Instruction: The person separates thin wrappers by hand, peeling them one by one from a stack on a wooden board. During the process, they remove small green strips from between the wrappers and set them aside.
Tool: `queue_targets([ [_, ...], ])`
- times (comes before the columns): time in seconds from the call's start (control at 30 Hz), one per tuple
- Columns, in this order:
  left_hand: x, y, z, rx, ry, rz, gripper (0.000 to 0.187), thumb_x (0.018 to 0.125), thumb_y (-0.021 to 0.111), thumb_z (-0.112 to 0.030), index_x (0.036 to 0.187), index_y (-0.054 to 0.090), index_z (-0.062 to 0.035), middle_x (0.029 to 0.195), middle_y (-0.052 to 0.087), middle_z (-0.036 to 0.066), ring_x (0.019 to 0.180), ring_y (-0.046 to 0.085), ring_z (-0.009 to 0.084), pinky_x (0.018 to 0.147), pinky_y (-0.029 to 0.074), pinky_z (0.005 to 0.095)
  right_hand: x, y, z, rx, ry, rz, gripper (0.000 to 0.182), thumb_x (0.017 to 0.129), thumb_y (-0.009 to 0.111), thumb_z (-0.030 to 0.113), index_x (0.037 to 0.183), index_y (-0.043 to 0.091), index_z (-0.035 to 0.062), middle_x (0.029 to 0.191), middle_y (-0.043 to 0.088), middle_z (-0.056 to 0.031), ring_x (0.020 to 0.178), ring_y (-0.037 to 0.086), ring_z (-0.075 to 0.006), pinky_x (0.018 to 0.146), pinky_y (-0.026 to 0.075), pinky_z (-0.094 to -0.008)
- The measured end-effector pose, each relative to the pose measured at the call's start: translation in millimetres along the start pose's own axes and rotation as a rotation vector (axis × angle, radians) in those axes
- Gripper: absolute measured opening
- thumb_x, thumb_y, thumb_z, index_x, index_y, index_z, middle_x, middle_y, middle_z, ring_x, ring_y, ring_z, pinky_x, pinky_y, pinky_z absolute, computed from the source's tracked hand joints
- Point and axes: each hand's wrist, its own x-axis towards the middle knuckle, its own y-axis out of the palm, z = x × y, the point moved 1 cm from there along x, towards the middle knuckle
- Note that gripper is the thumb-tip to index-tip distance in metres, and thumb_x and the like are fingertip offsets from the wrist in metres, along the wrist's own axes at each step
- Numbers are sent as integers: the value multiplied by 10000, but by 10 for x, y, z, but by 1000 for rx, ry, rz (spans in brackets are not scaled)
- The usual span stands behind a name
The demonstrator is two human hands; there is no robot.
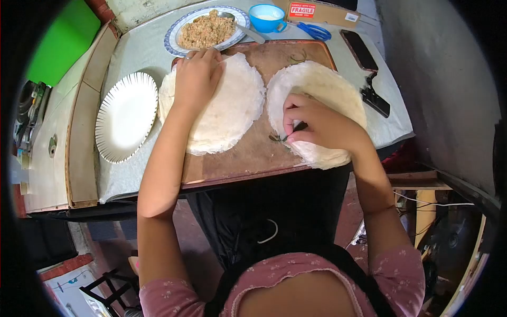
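Status of my right grip [317, 120]: thumb and forefinger pinch a small dark strip [299, 127] whose identity I cannot determine. The other fingers are curled inward. Directly beneath is the right round sheet [322, 79], pale and thin with a ragged edge; my right grip crosses its lower-left portion.

Status of my left grip [198, 74]: it rests across the upper-left part of the left round sheet [227, 105], fingers bent at the far edge. I cannot tell whether these fingers pinch the sheet or only lie on it.

Support: both sheets lie on a brown board [253, 147] below my two grips. The board sits on the table [116, 179].

Surrounding items, located from the nearest grip:
- Beyond my left grip: a blue-rimmed plate [171, 41] bearing a crumbly brown mixture [203, 33], with a spoon [256, 36] at its right side.
- To the left of my left grip: a white fluted plate [127, 116].
- Beyond my right grip: a blue cup [267, 20], blue scissors [315, 30] and a cardboard box [326, 14] labelled FRAGILE.
- Beyond and to the right of my right grip: a black phone [359, 50]; nearer, a black object [376, 101].
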Motion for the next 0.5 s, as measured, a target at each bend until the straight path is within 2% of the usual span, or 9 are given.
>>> queue_targets([
  [0.03,3,-39,-43,21,-37,17,250,865,680,-187,1091,641,-87,1091,652,127,1078,579,357,928,417,484,-2,-34,-13,48,21,11,155,793,717,81,886,597,49,948,543,-76,919,542,-252,821,447,-349],
  [0.1,-22,-128,-205,103,71,-167,268,839,697,-180,1083,641,-83,1104,646,132,1094,571,347,926,420,481,-38,-124,-47,139,61,36,137,823,705,71,899,594,44,929,548,-66,883,552,-210,794,454,-325],
  [0.13,-41,-173,-305,144,123,-263,278,826,706,-176,1079,641,-81,1110,644,135,1102,568,342,925,421,480,-82,-136,-70,238,94,-43,118,838,694,60,898,593,46,922,561,-52,861,556,-179,770,455,-306],
  [0.2,-113,-233,-526,-156,333,-101,311,791,733,-180,1071,646,-77,1128,637,144,1109,565,337,958,413,471,-232,-94,-145,438,162,-208,87,867,673,38,897,592,49,908,588,-24,818,562,-116,723,457,-268],
  [0.23,-113,-205,-602,-365,400,208,360,805,739,-232,1128,661,-93,1157,640,128,1162,554,328,1018,397,455,-301,-119,-179,481,210,-279,72,876,665,31,896,599,53,890,603,-11,793,559,-92,698,450,-249],
  [0.3,-244,-66,-768,-431,661,254,401,818,738,-290,1171,668,-115,1171,662,87,1213,540,321,1058,385,433,-468,-191,-257,566,308,-419,54,893,650,18,893,615,59,854,634,15,744,555,-45,647,437,-209],
  [0.43,-261,-32,-766,-448,641,343,431,827,734,-331,1204,674,-133,1195,677,53,1236,533,306,1068,388,426,-754,-602,-703,266,448,-935,62,902,671,57,963,677,45,693,638,32,617,529,-16,601,391,-172],
  [0.5,-229,-31,-716,-455,586,338,437,814,747,-333,1194,681,-128,1203,680,50,1226,537,306,1068,389,427,-947,-892,-1133,213,602,-1132,180,907,683,115,1044,677,-1,853,705,-79,752,642,-118,711,476,-236],
])
